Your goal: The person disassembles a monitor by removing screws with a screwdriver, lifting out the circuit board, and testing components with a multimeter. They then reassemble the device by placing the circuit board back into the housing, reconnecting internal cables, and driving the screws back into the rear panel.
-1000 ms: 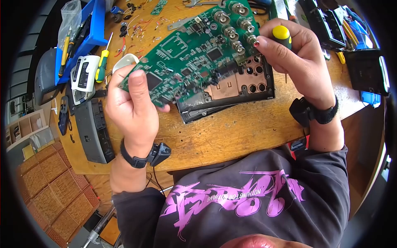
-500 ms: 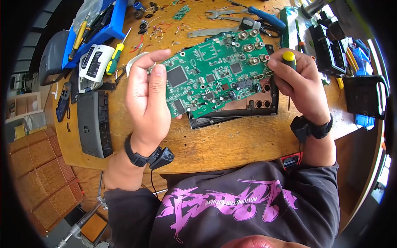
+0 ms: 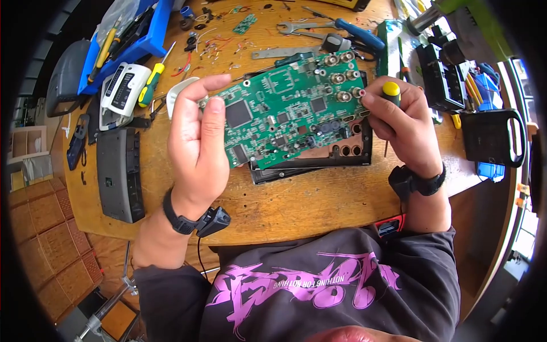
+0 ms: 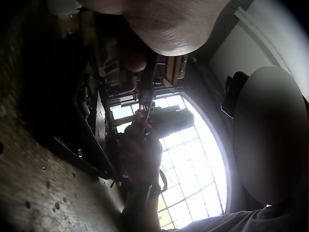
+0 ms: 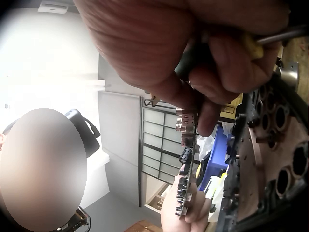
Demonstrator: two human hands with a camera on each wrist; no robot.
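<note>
Both hands hold a green circuit board [image 3: 293, 117] up over a dark metal case [image 3: 353, 161] with a copper-coloured interior. My left hand [image 3: 196, 151] grips the board's left end, thumb on the chip side and fingers behind it. At the other end, my right hand [image 3: 407, 122] pinches the edge next to the round metal connectors [image 3: 337, 77]. A screwdriver [image 3: 391, 89] with a yellow-ended handle is also held in the right hand's curled fingers, its shaft pointing down. The right wrist view shows the board edge-on, beside the case's round holes [image 5: 285, 181].
A grey plastic panel [image 3: 118, 174] lies at left, near a white cable tester [image 3: 121, 88], another screwdriver [image 3: 151, 85] and a blue bin [image 3: 128, 54]. Wrenches [image 3: 305, 27], a steel strip [image 3: 273, 53] and wire scraps are behind. A black box [image 3: 493, 137] stands right.
The board has come down from a raised, steeper tilt and turned its chip side more toward the head camera. Both hands keep their hold, and the head view has shifted.
</note>
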